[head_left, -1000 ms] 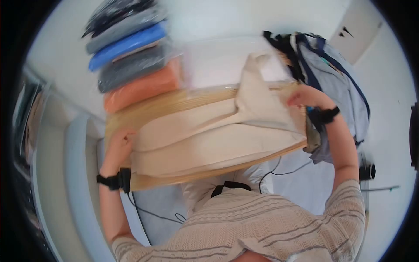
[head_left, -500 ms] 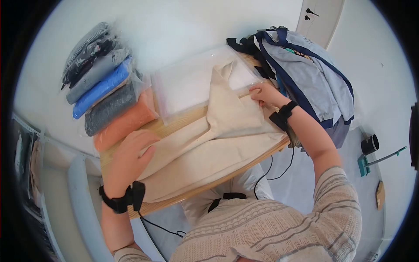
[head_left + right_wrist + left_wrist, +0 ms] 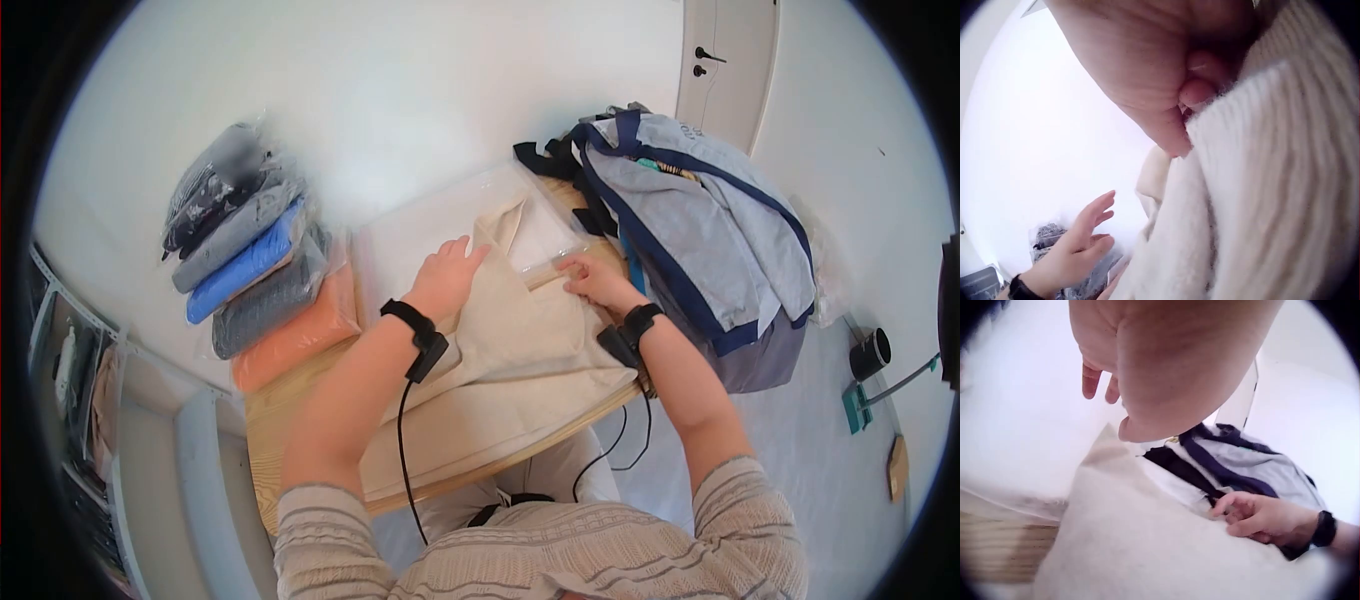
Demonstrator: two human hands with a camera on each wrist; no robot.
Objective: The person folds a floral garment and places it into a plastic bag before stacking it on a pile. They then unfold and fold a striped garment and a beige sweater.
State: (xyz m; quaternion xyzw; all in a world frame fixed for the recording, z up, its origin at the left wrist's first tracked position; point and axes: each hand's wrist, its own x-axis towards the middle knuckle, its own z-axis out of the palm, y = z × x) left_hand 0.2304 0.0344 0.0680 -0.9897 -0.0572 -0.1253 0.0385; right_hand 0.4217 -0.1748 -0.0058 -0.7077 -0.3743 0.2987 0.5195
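Observation:
A cream knit sweater (image 3: 520, 325) lies folded over itself on the wooden table, with one narrow part, likely a sleeve, pointing towards the wall. My right hand (image 3: 603, 285) pinches its upper right edge; in the right wrist view, thumb and fingers of that hand (image 3: 1166, 81) meet at the cloth beside a ribbed band (image 3: 1291, 125). My left hand (image 3: 447, 280) hovers at the left side of the narrow part. Its fingers are loosely extended, with the thumb apart, in the right wrist view, and nothing is held between them.
A clear plastic bag (image 3: 400, 240) lies flat behind the sweater. Bagged folded clothes (image 3: 270, 290) are stacked at the table's left end. Loose garments (image 3: 700, 220) heap over the right end. Cables (image 3: 405, 450) hang from both wrist cameras.
My left hand has moved from the sweater's left end across to the right, up beside the narrow part. The right hand stays at the upper right edge. The head view has shifted.

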